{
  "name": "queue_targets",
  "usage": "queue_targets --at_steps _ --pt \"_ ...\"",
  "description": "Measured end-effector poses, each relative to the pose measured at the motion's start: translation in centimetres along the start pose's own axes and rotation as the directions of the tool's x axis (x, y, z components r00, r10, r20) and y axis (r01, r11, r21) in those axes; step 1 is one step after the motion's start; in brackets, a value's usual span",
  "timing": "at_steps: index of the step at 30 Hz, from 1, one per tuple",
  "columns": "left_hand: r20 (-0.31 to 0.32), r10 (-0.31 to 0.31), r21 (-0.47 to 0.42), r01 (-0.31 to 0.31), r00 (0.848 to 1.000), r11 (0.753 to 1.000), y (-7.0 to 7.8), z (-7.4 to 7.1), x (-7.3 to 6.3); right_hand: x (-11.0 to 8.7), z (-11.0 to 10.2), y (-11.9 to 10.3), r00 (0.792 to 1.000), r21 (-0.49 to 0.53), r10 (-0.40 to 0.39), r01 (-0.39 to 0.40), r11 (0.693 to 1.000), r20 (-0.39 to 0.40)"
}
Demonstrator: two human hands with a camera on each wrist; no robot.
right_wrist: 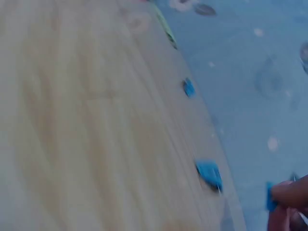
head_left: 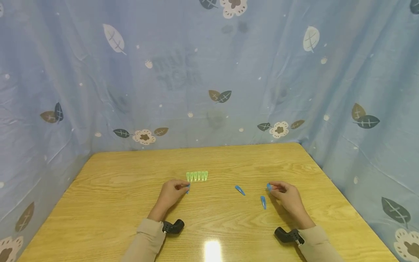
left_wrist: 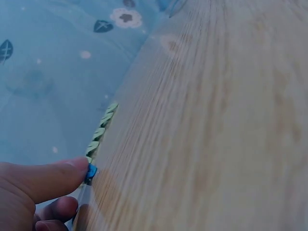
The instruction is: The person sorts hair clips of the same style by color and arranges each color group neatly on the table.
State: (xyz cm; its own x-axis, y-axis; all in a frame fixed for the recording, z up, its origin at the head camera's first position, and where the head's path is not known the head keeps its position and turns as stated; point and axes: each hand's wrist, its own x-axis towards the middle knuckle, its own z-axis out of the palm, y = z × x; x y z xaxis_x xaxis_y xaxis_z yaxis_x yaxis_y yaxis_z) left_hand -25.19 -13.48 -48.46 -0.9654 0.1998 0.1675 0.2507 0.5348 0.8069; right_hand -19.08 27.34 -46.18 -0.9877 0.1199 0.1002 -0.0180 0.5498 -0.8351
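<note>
Fingertips of my left hand (head_left: 171, 194) pinch a blue hair clip (head_left: 188, 188) on the table, just below the left end of a row of several green hair clips (head_left: 197, 176). In the left wrist view the blue clip (left_wrist: 90, 172) pokes out past the thumb, close by the green row (left_wrist: 99, 132). Over on the right, my right hand (head_left: 288, 198) pinches another blue hair clip (head_left: 269, 186) between thumb and fingers. Two more blue clips lie between the hands: one tilted (head_left: 240, 190), one nearly upright (head_left: 263, 202) just left of my right hand.
The wooden table (head_left: 131, 182) meets a blue patterned curtain (head_left: 183, 109) along its back and sides. A black wrist camera (head_left: 174, 226) sits on the left forearm and another (head_left: 288, 235) on the right. A bright reflection shows at the table's front.
</note>
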Motion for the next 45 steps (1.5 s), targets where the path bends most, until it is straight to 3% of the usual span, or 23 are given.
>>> queue_targets --at_steps 4,10,24,28,34,39,45 --pt "0.001 -0.005 -0.003 0.005 1.000 1.000 -0.1 0.1 0.1 -0.2 1.3 -1.8 0.997 0.121 -0.009 -0.001 0.993 0.081" --pt "-0.015 -0.014 -0.007 0.014 1.000 1.000 -0.1 0.1 0.0 0.4 4.9 -5.0 0.983 0.251 -0.034 -0.013 0.968 0.180" --pt "-0.041 0.025 0.041 -0.023 0.999 0.999 -0.2 0.4 -0.1 1.8 13.4 -9.4 0.958 0.420 -0.055 -0.070 0.905 0.280" --pt "-0.048 0.031 0.053 -0.029 0.998 0.998 -0.2 0.4 -0.2 1.0 14.7 -11.6 0.953 0.424 -0.066 -0.069 0.903 0.295" --pt "-0.068 0.047 0.051 -0.043 0.997 0.998 -0.4 0.4 -0.2 2.1 18.8 -11.1 0.969 0.405 -0.076 -0.027 0.914 0.237" --pt "-0.063 0.032 0.047 -0.029 0.997 0.998 -0.4 0.6 -0.2 2.5 20.8 -11.3 0.978 0.316 -0.071 0.006 0.949 0.195" --pt "-0.062 0.050 0.070 -0.045 0.997 0.997 -0.3 0.5 -0.3 2.6 21.6 -12.1 0.986 0.175 -0.087 0.062 0.983 0.143"
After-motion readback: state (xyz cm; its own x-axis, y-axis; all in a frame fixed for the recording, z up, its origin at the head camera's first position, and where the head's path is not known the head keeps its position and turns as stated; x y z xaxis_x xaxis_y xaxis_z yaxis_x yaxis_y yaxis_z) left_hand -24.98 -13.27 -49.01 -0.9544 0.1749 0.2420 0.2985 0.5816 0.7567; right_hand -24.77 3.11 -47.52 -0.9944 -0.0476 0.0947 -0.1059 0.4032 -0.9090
